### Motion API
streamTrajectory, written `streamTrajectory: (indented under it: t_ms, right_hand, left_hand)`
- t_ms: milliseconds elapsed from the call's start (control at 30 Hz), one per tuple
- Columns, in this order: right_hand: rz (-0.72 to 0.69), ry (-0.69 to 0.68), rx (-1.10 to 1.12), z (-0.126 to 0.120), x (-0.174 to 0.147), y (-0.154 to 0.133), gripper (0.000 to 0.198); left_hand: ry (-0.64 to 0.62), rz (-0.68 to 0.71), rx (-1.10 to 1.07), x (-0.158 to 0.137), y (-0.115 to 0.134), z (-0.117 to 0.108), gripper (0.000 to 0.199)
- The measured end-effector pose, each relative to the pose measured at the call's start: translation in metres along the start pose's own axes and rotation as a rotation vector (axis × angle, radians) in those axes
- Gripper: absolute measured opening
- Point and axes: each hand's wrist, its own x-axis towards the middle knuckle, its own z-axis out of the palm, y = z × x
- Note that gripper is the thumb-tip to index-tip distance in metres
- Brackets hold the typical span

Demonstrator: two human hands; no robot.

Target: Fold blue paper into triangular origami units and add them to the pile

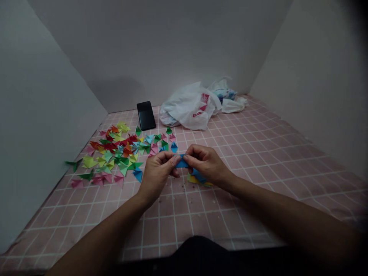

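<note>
A small piece of blue folded paper (pixel 181 162) is pinched at both ends, just above the table. My left hand (pixel 158 168) grips its left end between thumb and fingers. On its right end, the thumb and fingers of my right hand (pixel 207 163) are closed. Beneath my right hand lies a small stack of coloured paper sheets (pixel 197 179), blue and yellow at the visible edges; the hand partly covers it. To the left of my left hand spreads a loose group of several folded paper pieces (pixel 107 178) in red, pink, green, yellow and blue, pointed like small cranes.
A black phone (pixel 146 115) leans or lies near the back wall. Right of it sit a crumpled white plastic bag (pixel 186 107) with red print and a bluish package (pixel 225 94). Pale walls enclose the pink checked tablecloth (pixel 273 153) on three sides.
</note>
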Motion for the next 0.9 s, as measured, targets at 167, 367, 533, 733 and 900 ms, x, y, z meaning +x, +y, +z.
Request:
streamTrajectory:
  t_ms: [167,367,533,733,900]
  right_hand:
    - [-0.004,-0.011,0.007,-0.0004,-0.0002,0.0022,0.022]
    - [-0.002,-0.034,0.043,-0.0002,-0.0001,0.0032,0.022]
    - [0.042,-0.083,0.094,-0.0012,-0.0006,0.0019,0.021]
    - [0.046,-0.125,0.120,-0.0009,-0.0007,0.0034,0.020]
    - [0.010,-0.079,0.073,0.0006,-0.0019,0.0031,0.021]
  left_hand:
    - [0.003,0.000,0.015,-0.0002,-0.0006,0.0006,0.018]
    - [0.009,-0.006,-0.020,0.0002,-0.0016,0.0000,0.018]
    - [0.000,-0.001,0.000,0.0019,-0.0030,-0.0022,0.018]
    - [-0.005,-0.034,-0.061,0.0021,-0.0014,-0.0012,0.021]
    - [-0.025,0.039,0.073,0.0018,0.0029,0.0003,0.022]
